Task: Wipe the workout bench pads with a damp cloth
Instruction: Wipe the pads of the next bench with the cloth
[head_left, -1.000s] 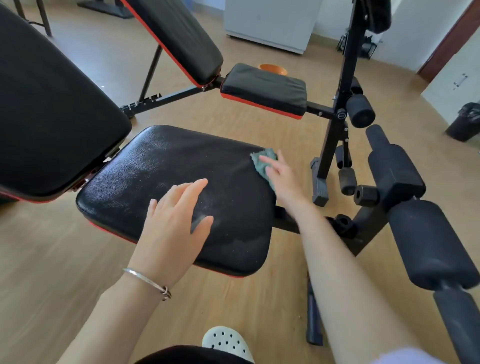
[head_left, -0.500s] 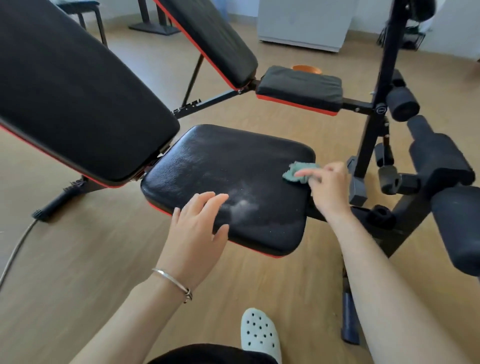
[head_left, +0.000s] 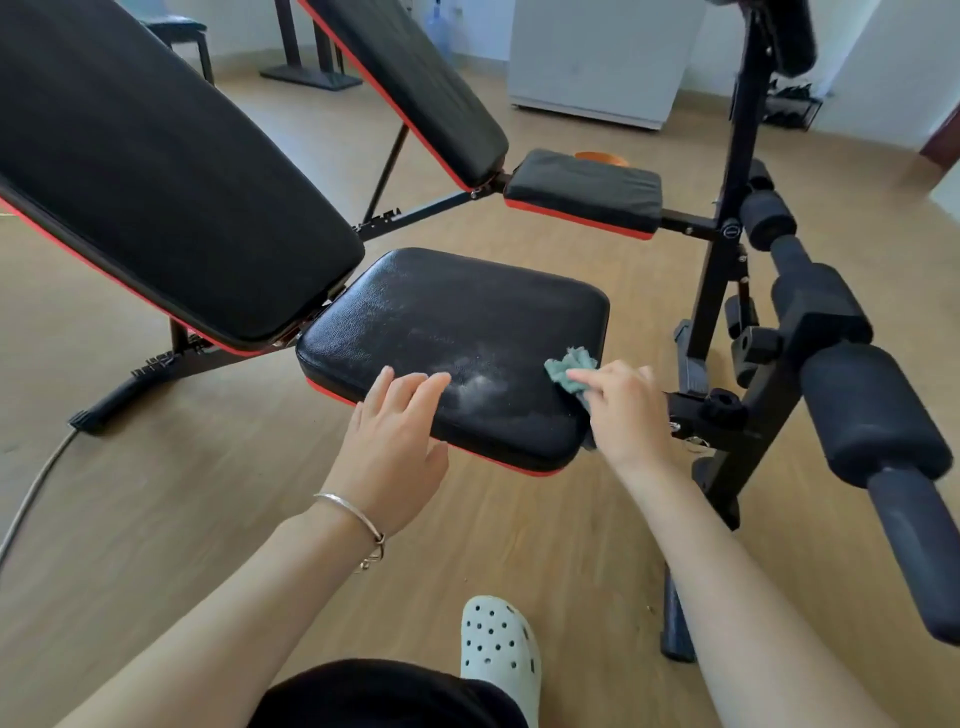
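Note:
The near bench has a black seat pad (head_left: 457, 322) with a red underside and a tilted black back pad (head_left: 156, 171) at the left. A pale dusty smear lies near the seat's front edge. My right hand (head_left: 623, 410) holds a crumpled green cloth (head_left: 569, 374) against the seat's front right corner. My left hand (head_left: 395, 447) lies with straight fingers on the seat's front edge, just left of the smear. A second bench behind shows its own back pad (head_left: 415, 88) and small seat pad (head_left: 584, 189).
Black foam leg rollers (head_left: 872, 410) and an upright frame post (head_left: 727, 208) stand to the right of the seat. A white cabinet (head_left: 597, 57) is at the back. My white clog (head_left: 498, 644) is on the wood floor below. A cable (head_left: 36, 493) runs along the floor at left.
My right hand has drawn the cloth from the seat's far right edge toward its front right corner. The camera has pulled back and shifted, showing more of the back pad.

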